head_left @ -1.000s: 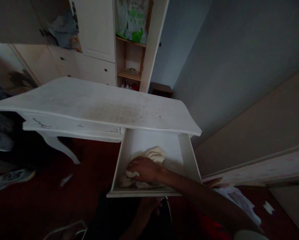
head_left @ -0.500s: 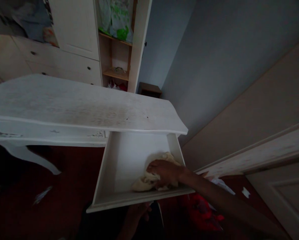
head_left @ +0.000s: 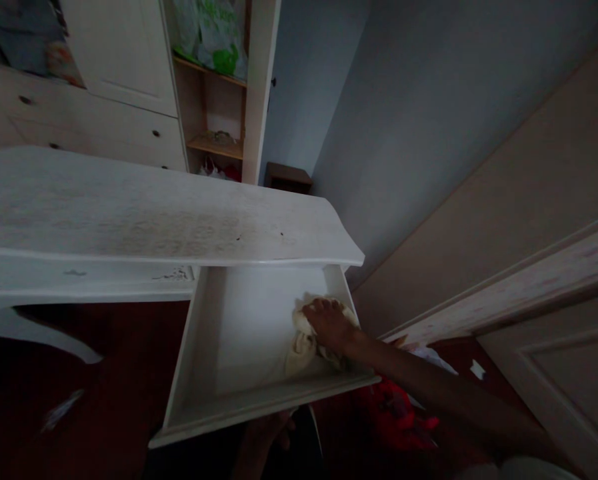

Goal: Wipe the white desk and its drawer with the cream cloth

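Note:
A white drawer [head_left: 229, 333] is pulled out from a white desk [head_left: 199, 223] with a worn, stained top. My right hand [head_left: 331, 327] is inside the drawer, closed over a crumpled cream cloth [head_left: 301, 353] and pressing it near the right wall. Part of the cloth is covered by the hand. Below the drawer's front panel, my left hand [head_left: 271, 430] shows in shadow with its fingers curled. The drawer hides part of it, and a small pale edge shows beside the fingers, too dim to identify.
Behind the desk stands a white wardrobe [head_left: 123, 53] with an open door and plastic bags [head_left: 219, 33] on a shelf. A wall panel [head_left: 479, 220] runs close along the right. Red fabric [head_left: 399, 413] and white scraps [head_left: 477, 370] lie on the dark red floor.
My right hand has slid the cloth a little away from the drawer's front, towards the back. The view has shifted slightly to the right. My left hand stays beneath the drawer.

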The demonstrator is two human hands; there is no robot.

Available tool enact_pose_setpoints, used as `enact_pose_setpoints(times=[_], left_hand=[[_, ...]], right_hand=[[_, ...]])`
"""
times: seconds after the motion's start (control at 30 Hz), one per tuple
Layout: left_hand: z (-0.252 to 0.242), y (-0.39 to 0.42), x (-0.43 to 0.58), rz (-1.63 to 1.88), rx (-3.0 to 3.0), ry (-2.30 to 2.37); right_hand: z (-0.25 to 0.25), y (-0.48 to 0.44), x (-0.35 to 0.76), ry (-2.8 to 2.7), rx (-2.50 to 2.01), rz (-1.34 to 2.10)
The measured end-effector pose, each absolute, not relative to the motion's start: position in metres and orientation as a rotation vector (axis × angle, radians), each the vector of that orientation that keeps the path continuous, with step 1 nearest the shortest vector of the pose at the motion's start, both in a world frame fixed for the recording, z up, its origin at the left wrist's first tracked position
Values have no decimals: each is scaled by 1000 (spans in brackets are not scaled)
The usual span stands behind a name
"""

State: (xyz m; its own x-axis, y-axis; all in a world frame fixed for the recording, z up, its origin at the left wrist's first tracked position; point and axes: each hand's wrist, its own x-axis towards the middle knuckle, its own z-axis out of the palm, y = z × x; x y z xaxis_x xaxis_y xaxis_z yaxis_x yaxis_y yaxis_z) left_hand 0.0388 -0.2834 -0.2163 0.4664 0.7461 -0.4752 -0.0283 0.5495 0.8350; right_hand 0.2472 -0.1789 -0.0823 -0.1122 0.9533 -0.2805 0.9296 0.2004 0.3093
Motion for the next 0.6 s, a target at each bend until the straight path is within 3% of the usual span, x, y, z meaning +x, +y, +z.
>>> enact_pose_setpoints(times=[0.23,0.6], left_hand=[[-222,-288,44,646,793,971],[-202,-283,36,576,983,935]], right_hand=[[-83,-116,251,1980,1956,192],[-80,-79,245,2085,2076,80]])
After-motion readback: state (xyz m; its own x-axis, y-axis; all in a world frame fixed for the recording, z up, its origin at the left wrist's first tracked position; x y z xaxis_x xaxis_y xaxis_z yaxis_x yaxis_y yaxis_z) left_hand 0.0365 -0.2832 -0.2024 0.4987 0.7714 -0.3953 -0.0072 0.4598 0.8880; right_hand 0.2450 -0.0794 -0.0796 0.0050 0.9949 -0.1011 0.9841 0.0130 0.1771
